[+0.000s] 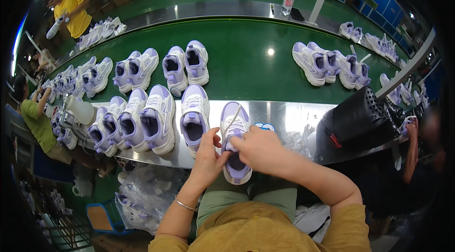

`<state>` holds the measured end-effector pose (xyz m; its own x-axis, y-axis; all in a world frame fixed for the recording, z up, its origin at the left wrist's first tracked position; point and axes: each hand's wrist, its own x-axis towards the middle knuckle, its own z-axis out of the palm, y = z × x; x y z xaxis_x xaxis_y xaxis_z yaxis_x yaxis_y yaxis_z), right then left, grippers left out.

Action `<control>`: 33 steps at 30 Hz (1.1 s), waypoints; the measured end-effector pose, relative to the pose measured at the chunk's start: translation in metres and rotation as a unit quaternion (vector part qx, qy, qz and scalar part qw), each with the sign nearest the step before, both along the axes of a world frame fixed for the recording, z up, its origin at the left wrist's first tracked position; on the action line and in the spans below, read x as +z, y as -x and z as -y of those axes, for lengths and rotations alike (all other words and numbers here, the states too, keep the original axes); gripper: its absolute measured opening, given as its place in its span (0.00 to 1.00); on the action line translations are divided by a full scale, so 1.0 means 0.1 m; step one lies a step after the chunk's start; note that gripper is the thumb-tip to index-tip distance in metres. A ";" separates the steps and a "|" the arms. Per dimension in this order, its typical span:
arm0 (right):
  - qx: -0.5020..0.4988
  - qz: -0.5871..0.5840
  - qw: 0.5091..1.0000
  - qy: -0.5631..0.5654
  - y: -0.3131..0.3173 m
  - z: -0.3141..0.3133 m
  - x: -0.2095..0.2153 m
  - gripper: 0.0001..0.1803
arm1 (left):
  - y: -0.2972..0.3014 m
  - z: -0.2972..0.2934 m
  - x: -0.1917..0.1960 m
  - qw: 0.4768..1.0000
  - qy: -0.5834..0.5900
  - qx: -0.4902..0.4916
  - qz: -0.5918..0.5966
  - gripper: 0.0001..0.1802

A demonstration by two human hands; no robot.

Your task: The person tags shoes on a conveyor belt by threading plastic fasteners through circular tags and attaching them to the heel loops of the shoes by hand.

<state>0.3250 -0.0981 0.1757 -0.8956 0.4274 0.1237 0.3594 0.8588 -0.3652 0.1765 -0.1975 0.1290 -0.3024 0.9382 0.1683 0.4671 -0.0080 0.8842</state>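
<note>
In front of me a lavender and white sneaker (235, 118) lies with its toe pointing away and its heel over the bench's near edge. My left hand (206, 158) is closed at the left side of its opening, thumb on the collar. From the right, my right hand (261, 151) pinches at the tongue, its fingertips partly hidden. A pale strap end sticks up loose over the sneaker's laces. Just left of my left hand stands a matching sneaker (194, 121), untouched.
Several more lavender sneakers (157, 119) line the metal ledge (279, 109) to the left. Pairs (185, 67) sit on the green belt (241, 57). A black perforated bin (362, 117) stands right, beside crumpled clear plastic (298, 140). A water bottle (288, 0) stands at the far rail. Other people work nearby.
</note>
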 end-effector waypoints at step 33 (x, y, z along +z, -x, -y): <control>-0.030 -0.307 0.885 0.349 -0.22 -0.36 -0.26 0.05 | 0.07 0.03 0.16 0.951 -0.123 0.011 -0.282 0.15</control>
